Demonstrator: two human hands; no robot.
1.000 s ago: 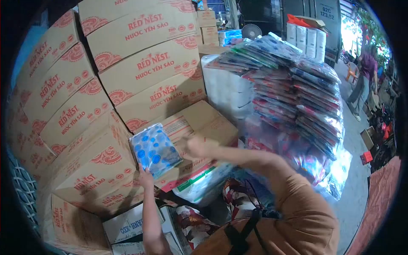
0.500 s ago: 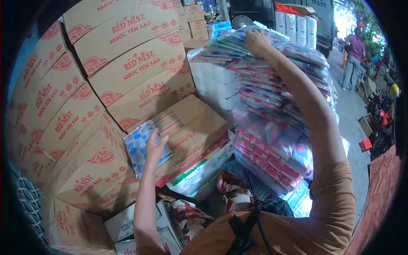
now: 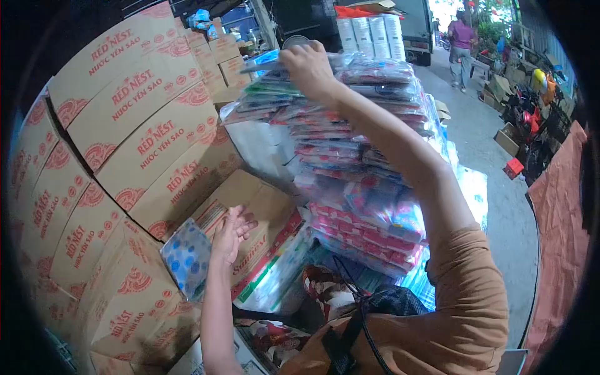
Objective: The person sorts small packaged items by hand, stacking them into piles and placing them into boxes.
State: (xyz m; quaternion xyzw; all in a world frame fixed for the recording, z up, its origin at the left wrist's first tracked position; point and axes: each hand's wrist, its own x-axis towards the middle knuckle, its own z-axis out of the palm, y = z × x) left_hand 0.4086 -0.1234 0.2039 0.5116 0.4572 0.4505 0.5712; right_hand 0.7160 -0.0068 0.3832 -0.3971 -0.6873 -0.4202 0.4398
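My left hand (image 3: 233, 235) is open, fingers apart, over a brown carton, just right of a clear packet with blue dots (image 3: 188, 257). That packet leans against the cartons at the left. At the top of a tall stack of plastic-wrapped packets (image 3: 356, 140), my right hand (image 3: 306, 65) has its fingers bent round the edge of a flat clear packet with a blue part (image 3: 265, 58). The brown carton (image 3: 253, 199) lies between the stack and the wall of boxes. Pink packs (image 3: 365, 234) sit under the stack.
Red Nest cartons (image 3: 150, 140) are piled high at the left. White rolls or packs (image 3: 372, 37) stand behind the stack. A person in a purple top (image 3: 461, 36) is on the path at the back right. A red sheet (image 3: 555, 231) lies along the right side.
The view has turned to the right. My left hand has let go of the blue-dotted packet and opened. My right hand has raised a flat packet at the stack's top.
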